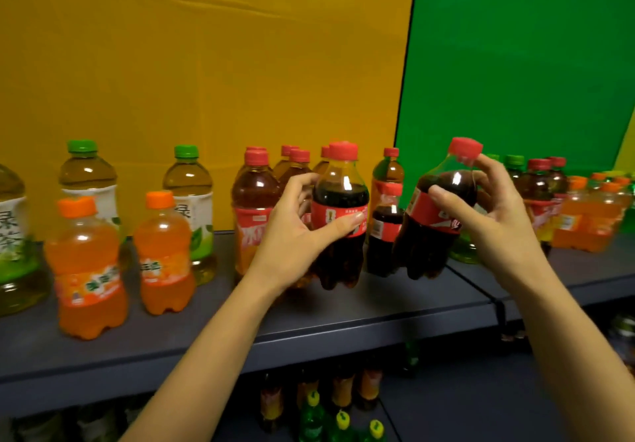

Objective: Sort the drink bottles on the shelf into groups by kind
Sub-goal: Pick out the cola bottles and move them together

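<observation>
Left hand (302,225) grasps the label of an upright dark cola bottle, clear plastic with red cap (340,214), at mid-length of the dark grey metal shelf (343,318). Right hand (488,214) grasps a second matching cola bottle (436,221), cap tilted rightward, near the shelf's right end. Contact between either base and the shelf cannot be determined.

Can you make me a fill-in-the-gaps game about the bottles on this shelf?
The left hand grips an upright dark plastic cola bottle with a ___ cap.
The right hand holds a tilted dark cola bottle, so the hands hold ___ bottles altogether.
The small orange plastic soda bottles wear ___ caps.
Missing words: red, two, orange.
</observation>
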Motion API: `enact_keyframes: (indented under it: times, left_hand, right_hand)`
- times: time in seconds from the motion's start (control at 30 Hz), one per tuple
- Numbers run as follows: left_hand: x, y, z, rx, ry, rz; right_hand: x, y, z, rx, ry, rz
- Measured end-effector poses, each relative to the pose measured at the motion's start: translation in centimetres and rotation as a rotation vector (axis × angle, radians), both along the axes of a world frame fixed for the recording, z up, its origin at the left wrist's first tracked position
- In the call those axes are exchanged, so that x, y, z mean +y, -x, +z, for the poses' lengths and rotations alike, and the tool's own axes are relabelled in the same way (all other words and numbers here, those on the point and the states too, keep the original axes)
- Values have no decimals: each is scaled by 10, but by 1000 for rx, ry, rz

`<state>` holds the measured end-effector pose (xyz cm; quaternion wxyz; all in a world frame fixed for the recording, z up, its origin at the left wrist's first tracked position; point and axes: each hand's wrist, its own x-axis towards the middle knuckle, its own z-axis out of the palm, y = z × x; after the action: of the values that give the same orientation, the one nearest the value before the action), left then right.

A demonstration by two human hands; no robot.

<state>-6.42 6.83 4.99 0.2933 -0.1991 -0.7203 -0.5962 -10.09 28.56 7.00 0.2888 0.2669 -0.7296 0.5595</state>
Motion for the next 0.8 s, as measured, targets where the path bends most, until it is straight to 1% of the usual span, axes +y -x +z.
enact_keyframes:
  times: [0.17,0.33,0.47,0.8]
  left_hand:
    - [41,22,-19,-58,-8,-4]
    - [80,48,-31,-106,13,-65]
    - [112,75,-39,-117,35,-113]
    - [209,131,-48,-127,30,-296]
  right_hand:
    - [41,21,-18,-34,-15,-22]
    - [77,36,-30,-56,-3,-67]
    - [105,48,-35,-87,6,-130]
    - [181,88,-45,-98,44,-332]
